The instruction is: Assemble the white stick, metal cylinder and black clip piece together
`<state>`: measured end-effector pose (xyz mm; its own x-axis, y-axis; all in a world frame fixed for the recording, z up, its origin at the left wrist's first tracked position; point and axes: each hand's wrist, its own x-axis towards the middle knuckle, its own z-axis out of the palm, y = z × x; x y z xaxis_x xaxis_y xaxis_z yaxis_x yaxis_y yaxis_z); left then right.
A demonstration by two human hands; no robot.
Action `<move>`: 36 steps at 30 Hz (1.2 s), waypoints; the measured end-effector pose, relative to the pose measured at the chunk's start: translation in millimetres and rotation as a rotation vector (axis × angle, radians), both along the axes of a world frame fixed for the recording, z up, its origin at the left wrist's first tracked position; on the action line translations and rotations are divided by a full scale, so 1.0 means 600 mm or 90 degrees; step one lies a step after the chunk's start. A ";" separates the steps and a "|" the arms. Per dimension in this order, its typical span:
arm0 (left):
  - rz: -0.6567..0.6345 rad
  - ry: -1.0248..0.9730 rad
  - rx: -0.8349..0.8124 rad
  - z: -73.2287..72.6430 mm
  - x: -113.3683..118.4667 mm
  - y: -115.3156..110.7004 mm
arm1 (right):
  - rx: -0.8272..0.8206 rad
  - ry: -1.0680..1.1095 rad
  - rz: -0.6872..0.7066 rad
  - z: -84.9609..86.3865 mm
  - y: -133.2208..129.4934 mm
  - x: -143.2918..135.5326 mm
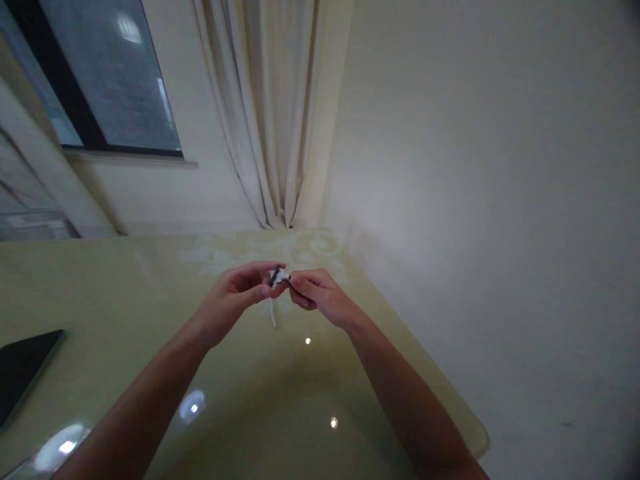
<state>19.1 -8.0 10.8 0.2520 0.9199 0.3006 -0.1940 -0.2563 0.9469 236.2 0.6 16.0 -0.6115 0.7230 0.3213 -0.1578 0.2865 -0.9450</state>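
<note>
Both hands meet above the far part of the table. My left hand [244, 285] is closed, its thumb and fingertips pinching one end of a small dark-and-white object [281, 275]. The other end, a thin dark part, lies between the thumb and fingers of my right hand [320, 291], which is closed too. The object is too small to tell its kind, and fingers cover part of it. Just below the left fingertips shows a thin white strip [273, 315]; whether it joins the object or lies on the table I cannot tell.
A glossy greenish table [240, 380] with a pale scroll pattern reflects several lights. At its left lies a flat black device [27, 367]. A bare wall [480, 200] runs along the right edge. Behind stand a beige curtain [270, 113] and a dark-framed window [120, 80].
</note>
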 end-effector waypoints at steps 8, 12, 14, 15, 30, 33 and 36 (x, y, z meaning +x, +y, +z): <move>0.005 -0.013 -0.001 0.008 0.004 -0.003 | 0.027 -0.020 -0.020 0.005 -0.003 0.001; 0.010 -0.007 0.006 0.006 0.003 -0.003 | 0.027 -0.020 -0.017 0.005 -0.003 0.000; 0.010 -0.006 0.008 0.005 0.002 -0.002 | 0.028 -0.021 -0.019 0.006 -0.003 0.001; 0.010 -0.005 0.011 0.005 0.001 -0.003 | 0.031 -0.023 -0.020 0.006 -0.003 0.001; 0.070 0.130 0.110 0.028 -0.007 -0.018 | 0.098 -0.108 0.011 0.019 -0.006 0.019; 0.057 0.131 0.106 0.025 -0.009 -0.018 | 0.087 -0.116 0.019 0.023 -0.009 0.021; 0.045 0.120 0.098 0.022 -0.009 -0.017 | 0.089 -0.124 0.019 0.026 -0.012 0.022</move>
<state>13.9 -18.3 24.1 0.2540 0.8839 0.3928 0.0058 -0.4075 0.9132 249.3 -6.5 31.4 -0.6918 0.6606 0.2915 0.0131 0.4152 -0.9096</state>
